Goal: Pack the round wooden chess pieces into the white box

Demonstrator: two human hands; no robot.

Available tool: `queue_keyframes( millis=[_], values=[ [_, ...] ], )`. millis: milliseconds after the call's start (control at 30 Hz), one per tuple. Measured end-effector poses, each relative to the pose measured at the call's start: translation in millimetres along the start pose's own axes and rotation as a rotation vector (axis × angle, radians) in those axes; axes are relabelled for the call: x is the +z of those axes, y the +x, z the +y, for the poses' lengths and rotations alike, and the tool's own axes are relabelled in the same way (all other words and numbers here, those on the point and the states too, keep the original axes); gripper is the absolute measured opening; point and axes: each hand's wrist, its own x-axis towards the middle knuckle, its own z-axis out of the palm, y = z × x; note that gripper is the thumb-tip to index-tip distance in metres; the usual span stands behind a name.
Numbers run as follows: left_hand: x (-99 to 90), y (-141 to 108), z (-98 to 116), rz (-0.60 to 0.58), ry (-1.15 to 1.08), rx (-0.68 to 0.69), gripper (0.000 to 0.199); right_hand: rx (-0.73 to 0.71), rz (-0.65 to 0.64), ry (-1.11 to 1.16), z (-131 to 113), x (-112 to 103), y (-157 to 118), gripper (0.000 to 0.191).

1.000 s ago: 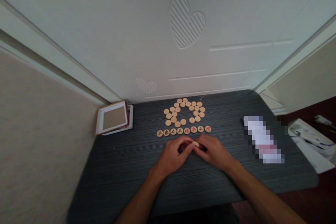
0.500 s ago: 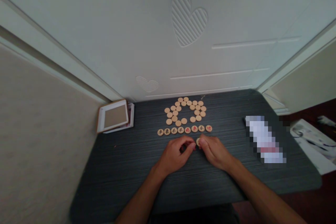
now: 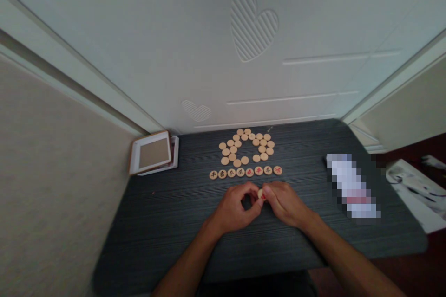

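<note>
Between my two hands is a round wooden xiangqi piece (image 3: 260, 193), with some red marking showing on its face. My right hand (image 3: 284, 202) is closed on it, thumb across the front. My left hand (image 3: 235, 209) curls its thumb and index finger onto the piece's left edge. Just beyond the hands lies a straight row of face-up xiangqi pieces (image 3: 240, 172), some with black characters and some with red. Behind that row, several blank-side-up xiangqi pieces (image 3: 232, 150) form a loose ring.
The dark wood-grain table (image 3: 167, 232) stands against a white panel (image 3: 195, 32) with raised hearts. A shallow box and its lid (image 3: 153, 153) sit at the left back. A pixelated object (image 3: 350, 185) lies on the right side. White items (image 3: 414, 190) are beyond the table's right edge.
The piece between my hands has turned, so red marking now shows on it. My left fingertips have come closer and meet its edge. The laid-out pieces have stayed put.
</note>
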Motion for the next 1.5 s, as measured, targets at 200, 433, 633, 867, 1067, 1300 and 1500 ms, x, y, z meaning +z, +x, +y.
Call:
queue_keyframes(
  millis=[200, 433, 633, 867, 1067, 1300, 1500],
  values=[
    [-1.8, 0.9, -6.2, 0.032, -0.096, -0.086, 0.021, -0.056, 0.002, -0.055, -0.9, 1.2, 0.8, 0.041],
    [-0.3, 3.9, -6.4, 0.048, -0.192, -0.155, 0.022, 0.013, 0.108, 0.082, -1.7, -1.9, 0.3, 0.028],
    [-0.6, 4.1, -4.7, -0.026, -0.202, -0.162, 0.022, 0.100, 0.218, 0.121, -1.0, -1.9, -2.3, 0.013],
    [-0.3, 2.0, -5.4, -0.034, -0.154, -0.127, 0.022, 0.050, 0.189, 0.185, -1.1, 1.0, -2.3, 0.010],
    [0.9, 0.1, -10.0, 0.006, -0.091, -0.088, 0.020, 0.056, 0.372, 0.064, 13.8, -13.0, -2.9, 0.024],
    [1.3, -0.3, -6.5, 0.002, 0.027, -0.069, 0.014, 0.409, 0.666, 0.077, 51.4, -36.4, -5.5, 0.029],
    [1.8, -0.8, -6.9, -0.002, 0.043, -0.064, 0.014, 0.487, 0.618, -0.062, 55.3, -43.7, -7.5, 0.033]
  ],
)
